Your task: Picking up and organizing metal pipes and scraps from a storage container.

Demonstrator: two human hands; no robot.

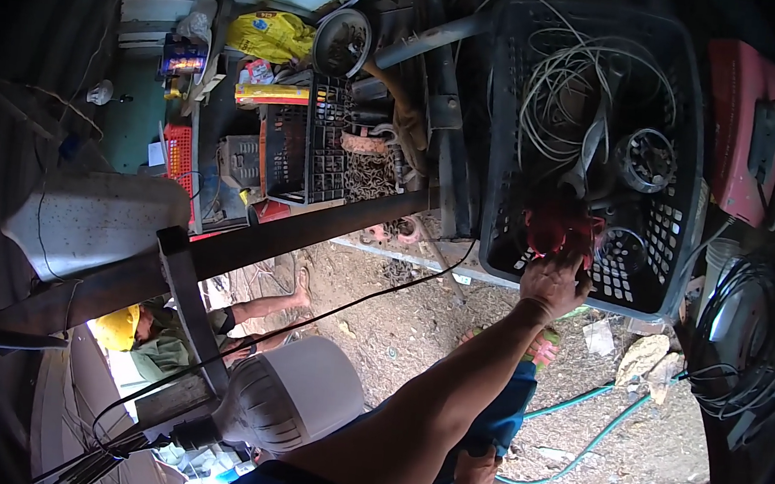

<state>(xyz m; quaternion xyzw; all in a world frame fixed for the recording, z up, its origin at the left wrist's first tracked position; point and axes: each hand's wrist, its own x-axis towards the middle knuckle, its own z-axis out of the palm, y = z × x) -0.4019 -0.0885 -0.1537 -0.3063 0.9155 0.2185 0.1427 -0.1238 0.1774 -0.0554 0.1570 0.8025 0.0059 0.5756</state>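
My left arm reaches up from the lower edge to a black plastic crate [587, 299]. At the crate's near side my left hand [553, 281] is closed on a dark red, metal-looking object [549, 230]; its exact kind is unclear. My right hand [477, 470] rests with its fingers laid on my blue trouser leg [496, 425], holding nothing I can see. Beyond the red object the crate holds a large wrench [589, 149], a loose coil of pale wire [561, 86] and a round metal can [647, 160] with small parts inside.
A big white light bulb [312, 393] hangs at lower left, near a rusty beam [304, 231] and a black cable. A red machine [743, 136] stands right of the crate, above coiled black cable [747, 333]. Another person in a yellow hat [116, 326] is at left. A green hose [587, 448] crosses the ground.
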